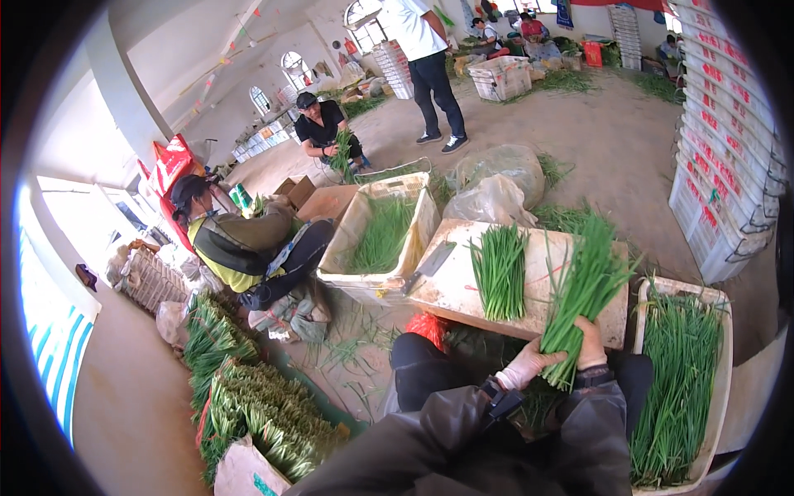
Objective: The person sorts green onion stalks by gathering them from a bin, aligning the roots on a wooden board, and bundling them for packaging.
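Note:
My left hand (pixel 527 366), in a pale glove, grips the lower stalks of a loose bunch of garlic chives (pixel 586 279). On the other side of the same stalks, my right hand (pixel 590 344) closes around them. The bunch stands tilted over my lap, its leaf tips spreading up across the right part of a worn board (pixel 446 288). A second bunch (pixel 499 273) lies on that board. At the board's left edge rests a wide-bladed knife (pixel 436 259). Red twine (pixel 427 328) hangs below the board, near my knee.
A crate of loose chives (pixel 679 384) stands at my right; another crate (pixel 347 279) with greens is beyond the knife. Bundled greens (pixel 267 403) are piled at left. A co-worker (pixel 242 235) sits nearby, another (pixel 329 127) crouches farther off. Stacked crates (pixel 722 149) rise at right.

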A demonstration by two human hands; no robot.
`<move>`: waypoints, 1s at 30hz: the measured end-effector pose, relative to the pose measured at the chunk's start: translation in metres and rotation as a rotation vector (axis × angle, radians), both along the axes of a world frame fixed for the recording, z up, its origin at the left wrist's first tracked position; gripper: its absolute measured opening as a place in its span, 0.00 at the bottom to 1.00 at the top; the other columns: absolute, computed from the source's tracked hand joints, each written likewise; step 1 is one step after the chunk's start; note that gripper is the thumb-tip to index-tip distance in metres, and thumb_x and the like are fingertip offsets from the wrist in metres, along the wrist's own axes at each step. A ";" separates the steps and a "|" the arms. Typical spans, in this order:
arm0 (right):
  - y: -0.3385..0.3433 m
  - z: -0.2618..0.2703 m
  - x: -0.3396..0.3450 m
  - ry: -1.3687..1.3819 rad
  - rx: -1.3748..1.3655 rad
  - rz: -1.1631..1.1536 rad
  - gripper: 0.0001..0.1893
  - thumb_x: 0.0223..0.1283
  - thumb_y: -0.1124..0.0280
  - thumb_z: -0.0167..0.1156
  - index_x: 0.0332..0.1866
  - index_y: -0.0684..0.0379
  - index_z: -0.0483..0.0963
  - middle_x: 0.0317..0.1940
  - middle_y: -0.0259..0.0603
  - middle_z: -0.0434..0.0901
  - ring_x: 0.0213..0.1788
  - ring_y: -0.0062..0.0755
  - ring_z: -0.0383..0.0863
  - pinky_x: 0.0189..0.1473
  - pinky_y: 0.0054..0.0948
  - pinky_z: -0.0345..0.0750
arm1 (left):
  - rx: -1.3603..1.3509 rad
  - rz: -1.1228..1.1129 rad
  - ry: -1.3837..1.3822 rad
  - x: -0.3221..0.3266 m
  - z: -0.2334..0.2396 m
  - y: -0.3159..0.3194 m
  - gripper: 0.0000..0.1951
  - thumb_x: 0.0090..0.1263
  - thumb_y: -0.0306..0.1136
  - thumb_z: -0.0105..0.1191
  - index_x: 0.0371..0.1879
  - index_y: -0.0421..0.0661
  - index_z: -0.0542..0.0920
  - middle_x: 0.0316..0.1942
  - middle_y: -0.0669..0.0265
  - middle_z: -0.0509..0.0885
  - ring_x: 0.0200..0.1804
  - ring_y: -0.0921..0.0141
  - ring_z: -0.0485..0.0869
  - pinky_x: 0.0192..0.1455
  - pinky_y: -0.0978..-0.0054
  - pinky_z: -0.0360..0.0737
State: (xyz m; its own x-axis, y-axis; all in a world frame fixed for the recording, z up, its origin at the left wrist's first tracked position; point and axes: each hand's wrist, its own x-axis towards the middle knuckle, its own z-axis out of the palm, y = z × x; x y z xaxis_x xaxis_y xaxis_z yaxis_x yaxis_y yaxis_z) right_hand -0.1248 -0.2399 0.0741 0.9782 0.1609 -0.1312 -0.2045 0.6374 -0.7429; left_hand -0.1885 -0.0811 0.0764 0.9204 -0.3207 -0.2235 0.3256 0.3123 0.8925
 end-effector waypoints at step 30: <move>-0.010 -0.111 0.013 0.121 -0.532 -0.243 0.24 0.56 0.73 0.72 0.58 0.67 0.78 0.47 0.43 0.87 0.46 0.37 0.86 0.51 0.36 0.82 | -0.441 0.087 0.453 -0.001 -0.091 -0.023 0.19 0.81 0.48 0.52 0.55 0.45 0.83 0.43 0.64 0.88 0.42 0.69 0.86 0.46 0.69 0.84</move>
